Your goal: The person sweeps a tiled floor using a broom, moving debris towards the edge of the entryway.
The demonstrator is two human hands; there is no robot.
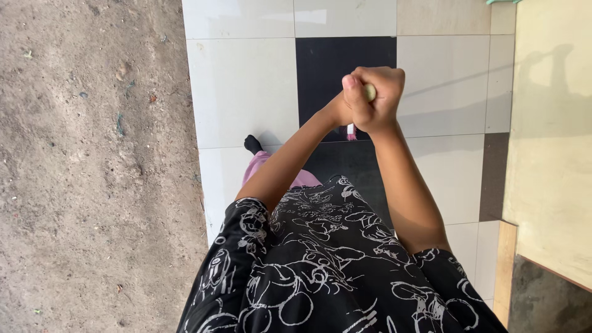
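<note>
Black patterned sleeves [320, 271] lead to both hands – right hand [376, 98] fisted round a pale handle [369, 92], left hand [338, 111] hidden behind – above tiles [246, 86]

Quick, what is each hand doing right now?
Right hand: closed in a fist around the pale handle end.
Left hand: mostly hidden behind the right; cannot tell.

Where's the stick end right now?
Head view, upper centre: the pale stick end pokes out of the clenched right hand, left hand beside it, over the black tile.
</note>
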